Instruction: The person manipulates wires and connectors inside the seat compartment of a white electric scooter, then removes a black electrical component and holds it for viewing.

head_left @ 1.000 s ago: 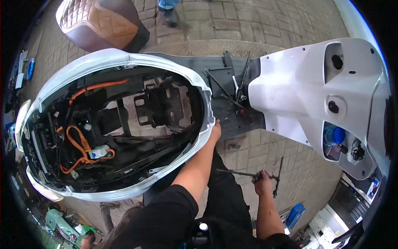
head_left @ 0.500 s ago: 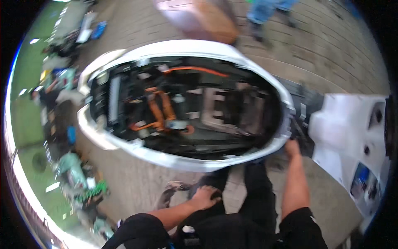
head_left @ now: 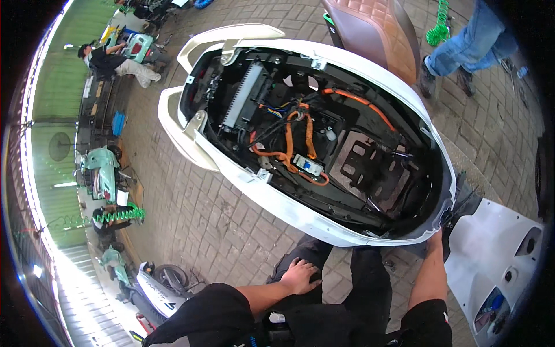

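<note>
In front of me stands a scooter's white rear body shell [head_left: 289, 215] with its seat area uncovered. Inside it I see orange cables [head_left: 289, 141], a grey finned box [head_left: 243, 95], a small white-and-blue connector part [head_left: 308, 165] and a dark slotted bracket [head_left: 370, 165]. A cream grab rail [head_left: 184, 136] sits at the left end. My left hand [head_left: 302, 276] lies on my thigh, fingers apart and holding nothing. At the shell's right end my right hand [head_left: 435, 238] reaches under the edge, its fingers hidden.
A white front panel [head_left: 485, 248] stands at the right. Beyond the shell are a brown quilted seat [head_left: 384, 34], a green coiled hose [head_left: 440, 26] and a person's jeans legs [head_left: 471, 43]. Along the left stand several scooters [head_left: 103, 173] and a person at work [head_left: 110, 62].
My view has turned, so the shell now lies slanted, further right, and its inside is sharp rather than blurred. My left hand stays on my thigh, my right at the shell's end.
</note>
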`<control>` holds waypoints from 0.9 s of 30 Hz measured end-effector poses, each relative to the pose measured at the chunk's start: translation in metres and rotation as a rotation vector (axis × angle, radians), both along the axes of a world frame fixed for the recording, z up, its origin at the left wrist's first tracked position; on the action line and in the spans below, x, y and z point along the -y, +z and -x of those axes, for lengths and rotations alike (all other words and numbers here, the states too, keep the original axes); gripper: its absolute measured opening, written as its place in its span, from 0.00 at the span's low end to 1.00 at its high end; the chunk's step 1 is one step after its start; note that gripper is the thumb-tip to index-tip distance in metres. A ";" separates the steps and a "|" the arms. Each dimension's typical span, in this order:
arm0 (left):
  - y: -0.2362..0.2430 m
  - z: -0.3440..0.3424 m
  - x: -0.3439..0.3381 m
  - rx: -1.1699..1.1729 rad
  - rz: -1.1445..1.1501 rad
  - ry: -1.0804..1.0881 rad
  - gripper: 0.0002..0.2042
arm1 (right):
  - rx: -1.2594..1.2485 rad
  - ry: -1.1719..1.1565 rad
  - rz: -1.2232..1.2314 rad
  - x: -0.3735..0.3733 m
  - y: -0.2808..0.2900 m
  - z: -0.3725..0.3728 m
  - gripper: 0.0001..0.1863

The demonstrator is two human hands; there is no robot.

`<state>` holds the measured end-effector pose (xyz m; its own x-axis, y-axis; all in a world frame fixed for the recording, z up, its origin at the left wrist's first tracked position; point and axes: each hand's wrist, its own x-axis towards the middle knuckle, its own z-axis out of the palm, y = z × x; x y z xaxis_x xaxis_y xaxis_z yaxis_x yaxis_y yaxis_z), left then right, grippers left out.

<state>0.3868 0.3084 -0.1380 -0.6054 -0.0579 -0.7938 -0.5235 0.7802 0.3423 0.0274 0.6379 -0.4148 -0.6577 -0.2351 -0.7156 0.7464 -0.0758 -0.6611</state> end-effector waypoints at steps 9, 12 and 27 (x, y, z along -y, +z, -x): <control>0.059 0.043 0.065 -0.616 -0.138 0.544 0.11 | -0.503 -0.160 -0.660 0.030 0.187 -0.005 0.18; 0.127 0.103 0.143 -0.990 0.215 0.539 0.16 | -0.864 -0.005 -0.755 0.069 0.252 0.003 0.18; 0.167 0.199 0.223 -0.479 0.737 0.123 0.19 | -0.541 -0.046 -0.523 0.079 0.276 -0.021 0.14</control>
